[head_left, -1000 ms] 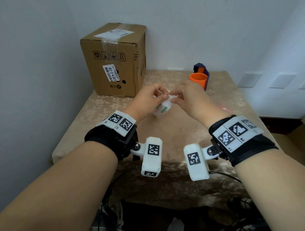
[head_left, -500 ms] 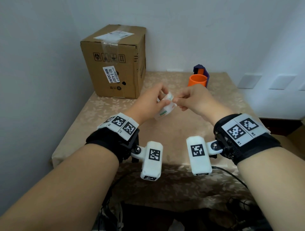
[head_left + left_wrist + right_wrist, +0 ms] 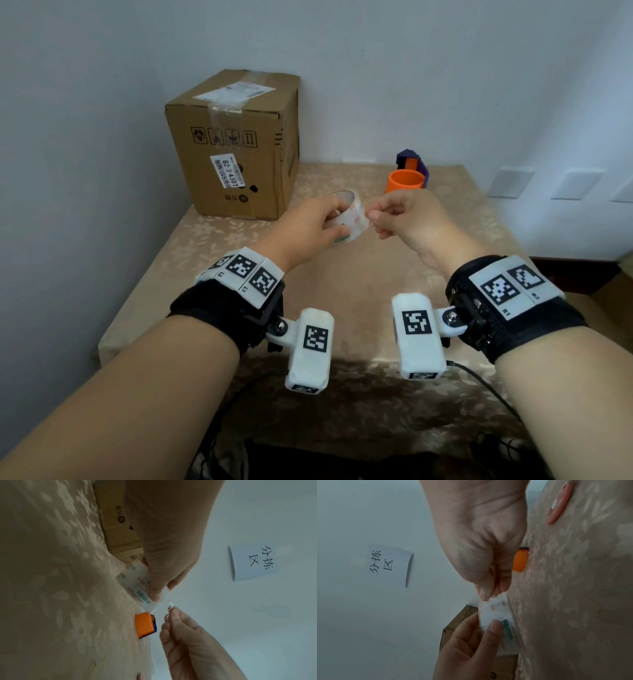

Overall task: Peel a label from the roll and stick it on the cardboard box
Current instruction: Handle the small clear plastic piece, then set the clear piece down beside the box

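Observation:
My left hand [image 3: 318, 226] grips a small white label roll [image 3: 351, 219] with green and orange print, held above the middle of the table. My right hand [image 3: 387, 216] pinches the loose end of a label at the roll's right edge between thumb and forefinger. In the left wrist view a thin clear strip [image 3: 163, 604] stretches from the label roll [image 3: 135, 582] to the right hand [image 3: 171, 614]. The right wrist view shows the right hand [image 3: 489, 595] pinching the label roll [image 3: 496, 612] at its top. The cardboard box [image 3: 236, 144] stands at the table's far left, a printed sticker on its front.
An orange cup [image 3: 406, 181] with a purple object [image 3: 411, 161] behind it stands at the far edge of the beige cloth-covered table [image 3: 359, 274]. A pink flat object [image 3: 559, 503] lies on the table to the right. A paper sign [image 3: 252, 562] hangs on the wall.
The roll has turned in my left hand so its open core faces up. My right hand has shifted slightly right, drawing the label end away from the roll.

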The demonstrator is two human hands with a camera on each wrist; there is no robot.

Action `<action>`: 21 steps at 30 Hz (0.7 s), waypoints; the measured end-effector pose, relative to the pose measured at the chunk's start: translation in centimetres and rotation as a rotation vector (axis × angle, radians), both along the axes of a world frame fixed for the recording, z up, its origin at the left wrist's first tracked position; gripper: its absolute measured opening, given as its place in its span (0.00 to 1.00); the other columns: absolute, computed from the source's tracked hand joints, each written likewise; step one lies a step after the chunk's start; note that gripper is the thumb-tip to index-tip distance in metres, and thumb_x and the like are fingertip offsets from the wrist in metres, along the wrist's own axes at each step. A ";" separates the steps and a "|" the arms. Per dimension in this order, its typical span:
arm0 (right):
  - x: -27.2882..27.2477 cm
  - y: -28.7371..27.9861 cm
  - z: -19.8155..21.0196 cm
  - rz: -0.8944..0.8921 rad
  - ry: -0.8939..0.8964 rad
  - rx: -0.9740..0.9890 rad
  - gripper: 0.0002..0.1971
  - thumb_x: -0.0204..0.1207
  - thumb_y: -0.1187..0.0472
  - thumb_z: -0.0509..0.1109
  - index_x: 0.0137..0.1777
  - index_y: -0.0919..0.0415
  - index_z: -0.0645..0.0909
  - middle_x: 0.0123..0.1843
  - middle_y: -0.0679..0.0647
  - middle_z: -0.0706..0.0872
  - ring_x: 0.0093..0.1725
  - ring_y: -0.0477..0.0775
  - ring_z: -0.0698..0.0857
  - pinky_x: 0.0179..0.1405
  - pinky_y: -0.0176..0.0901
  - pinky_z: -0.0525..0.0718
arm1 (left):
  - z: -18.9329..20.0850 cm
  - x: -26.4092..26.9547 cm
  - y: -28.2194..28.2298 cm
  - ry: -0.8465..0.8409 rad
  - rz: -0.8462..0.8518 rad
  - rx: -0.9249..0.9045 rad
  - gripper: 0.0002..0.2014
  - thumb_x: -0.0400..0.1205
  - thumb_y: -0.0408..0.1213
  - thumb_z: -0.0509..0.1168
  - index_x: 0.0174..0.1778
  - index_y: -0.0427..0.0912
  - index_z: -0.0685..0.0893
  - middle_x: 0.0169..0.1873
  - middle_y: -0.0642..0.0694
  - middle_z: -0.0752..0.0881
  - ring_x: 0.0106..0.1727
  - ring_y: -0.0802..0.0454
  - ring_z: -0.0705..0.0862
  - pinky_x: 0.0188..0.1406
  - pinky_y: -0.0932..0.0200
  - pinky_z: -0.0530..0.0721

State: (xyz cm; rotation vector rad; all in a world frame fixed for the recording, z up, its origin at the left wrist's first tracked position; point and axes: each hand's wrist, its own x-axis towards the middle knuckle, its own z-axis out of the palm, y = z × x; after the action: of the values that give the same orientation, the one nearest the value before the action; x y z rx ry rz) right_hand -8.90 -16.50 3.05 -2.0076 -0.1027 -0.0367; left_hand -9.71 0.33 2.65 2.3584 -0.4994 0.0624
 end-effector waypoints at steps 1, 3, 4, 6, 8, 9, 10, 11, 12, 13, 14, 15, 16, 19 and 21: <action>0.1 -0.2 0.1 -0.029 -0.005 0.048 0.05 0.76 0.70 0.70 0.50 0.68 0.84 0.34 0.54 0.83 0.33 0.51 0.83 0.37 0.33 0.85 | 0.1 0.3 -0.1 -0.014 0.005 0.020 0.14 0.78 0.35 0.65 0.60 0.44 0.81 0.51 0.43 0.87 0.53 0.48 0.84 0.57 0.48 0.81; 0.6 -0.7 0.2 -0.049 0.001 0.114 0.03 0.75 0.70 0.71 0.46 0.65 0.84 0.36 0.52 0.83 0.37 0.51 0.84 0.43 0.33 0.86 | 0.3 1.2 -0.4 -0.043 0.003 0.078 0.14 0.78 0.36 0.65 0.60 0.44 0.81 0.53 0.45 0.87 0.55 0.49 0.83 0.59 0.47 0.81; 1.1 -1.0 0.2 -0.050 0.002 0.142 0.04 0.74 0.71 0.71 0.44 0.64 0.85 0.38 0.52 0.84 0.39 0.52 0.85 0.46 0.35 0.87 | 0.4 1.8 -0.6 -0.059 0.003 0.103 0.13 0.79 0.36 0.65 0.60 0.45 0.81 0.53 0.45 0.87 0.55 0.48 0.83 0.58 0.47 0.81; 2.2 -1.5 0.2 -0.047 -0.001 0.187 0.07 0.74 0.74 0.70 0.49 0.68 0.86 0.39 0.53 0.84 0.40 0.51 0.85 0.44 0.32 0.88 | 0.7 3.2 -1.0 -0.093 0.009 0.159 0.12 0.79 0.37 0.64 0.57 0.44 0.80 0.51 0.45 0.87 0.53 0.47 0.83 0.54 0.49 0.81; 3.4 -1.9 0.5 -0.066 -0.010 0.199 0.13 0.74 0.75 0.69 0.58 0.71 0.83 0.43 0.56 0.84 0.40 0.49 0.84 0.39 0.26 0.87 | 0.9 4.8 -1.4 -0.132 0.025 0.229 0.09 0.78 0.37 0.63 0.54 0.41 0.80 0.47 0.43 0.86 0.49 0.45 0.82 0.49 0.50 0.80; 4.0 -2.1 0.6 -0.081 -0.020 0.181 0.14 0.75 0.75 0.69 0.60 0.71 0.82 0.46 0.58 0.84 0.40 0.48 0.84 0.38 0.23 0.85 | 0.9 5.7 -1.6 -0.148 0.035 0.251 0.08 0.78 0.37 0.62 0.52 0.40 0.79 0.45 0.43 0.85 0.48 0.44 0.82 0.47 0.51 0.79; 4.6 -2.3 0.8 -0.096 -0.035 0.134 0.15 0.75 0.73 0.69 0.61 0.69 0.81 0.48 0.59 0.84 0.39 0.47 0.83 0.35 0.18 0.82 | 0.8 6.6 -1.8 -0.156 0.045 0.265 0.07 0.79 0.37 0.62 0.50 0.39 0.79 0.44 0.43 0.84 0.46 0.44 0.81 0.44 0.52 0.77; 5.2 -2.6 1.0 -0.104 -0.058 0.049 0.14 0.76 0.71 0.69 0.62 0.67 0.82 0.49 0.58 0.84 0.39 0.45 0.81 0.31 0.13 0.77 | 0.6 7.6 -2.0 -0.166 0.053 0.280 0.07 0.79 0.36 0.62 0.49 0.39 0.78 0.42 0.44 0.82 0.45 0.45 0.80 0.42 0.53 0.76; 5.7 -2.9 1.2 -0.105 -0.085 -0.051 0.14 0.77 0.69 0.68 0.62 0.64 0.82 0.49 0.57 0.84 0.39 0.44 0.80 0.28 0.10 0.72 | 0.4 8.6 -2.2 -0.179 0.062 0.310 0.06 0.79 0.36 0.61 0.48 0.38 0.78 0.40 0.46 0.80 0.44 0.45 0.79 0.40 0.54 0.74; 6.2 -3.2 1.3 -0.096 -0.100 -0.144 0.13 0.78 0.67 0.68 0.62 0.63 0.83 0.50 0.55 0.83 0.41 0.43 0.78 0.27 0.08 0.69 | 0.1 9.6 -2.5 -0.193 0.069 0.349 0.05 0.79 0.35 0.61 0.47 0.39 0.77 0.38 0.48 0.77 0.43 0.47 0.77 0.40 0.55 0.72; 6.6 -3.5 1.4 -0.088 -0.102 -0.213 0.13 0.79 0.65 0.67 0.62 0.62 0.83 0.50 0.54 0.83 0.43 0.43 0.77 0.27 0.07 0.67 | -0.3 10.6 -2.6 -0.205 0.081 0.391 0.03 0.79 0.35 0.61 0.45 0.39 0.76 0.36 0.49 0.76 0.42 0.47 0.76 0.39 0.57 0.70; 7.3 -3.7 1.2 -0.080 -0.095 -0.261 0.12 0.80 0.63 0.65 0.61 0.62 0.83 0.51 0.53 0.82 0.45 0.43 0.76 0.27 0.07 0.66 | -0.7 11.6 -2.7 -0.219 0.091 0.431 0.01 0.79 0.34 0.61 0.43 0.41 0.75 0.34 0.51 0.74 0.41 0.48 0.75 0.39 0.58 0.69; 8.1 -3.6 1.0 -0.073 -0.087 -0.304 0.12 0.81 0.62 0.64 0.60 0.61 0.83 0.51 0.53 0.82 0.46 0.43 0.75 0.28 0.07 0.67 | -1.1 12.6 -2.8 -0.237 0.099 0.468 0.03 0.79 0.32 0.60 0.41 0.41 0.73 0.33 0.51 0.72 0.40 0.48 0.75 0.38 0.58 0.69; 11.0 -3.4 -0.9 -0.081 -0.042 -0.335 0.10 0.80 0.63 0.64 0.56 0.59 0.84 0.54 0.53 0.85 0.54 0.50 0.82 0.43 0.20 0.74 | -1.9 15.0 -2.9 -0.281 0.114 0.556 0.05 0.78 0.32 0.60 0.38 0.42 0.70 0.38 0.45 0.75 0.42 0.45 0.76 0.38 0.57 0.71; 12.4 -3.5 -2.0 -0.086 -0.034 -0.332 0.10 0.79 0.65 0.64 0.54 0.60 0.85 0.57 0.56 0.86 0.58 0.54 0.83 0.53 0.38 0.77 | -2.4 16.1 -3.0 -0.288 0.146 0.598 0.02 0.77 0.31 0.60 0.39 0.38 0.74 0.43 0.40 0.81 0.47 0.41 0.80 0.42 0.54 0.74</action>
State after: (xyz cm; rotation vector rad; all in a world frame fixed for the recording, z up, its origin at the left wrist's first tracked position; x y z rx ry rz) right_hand 3.48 -20.02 1.08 -2.3429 -0.0458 -0.1146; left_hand 6.41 -2.64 0.28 2.9931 -0.5346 0.3691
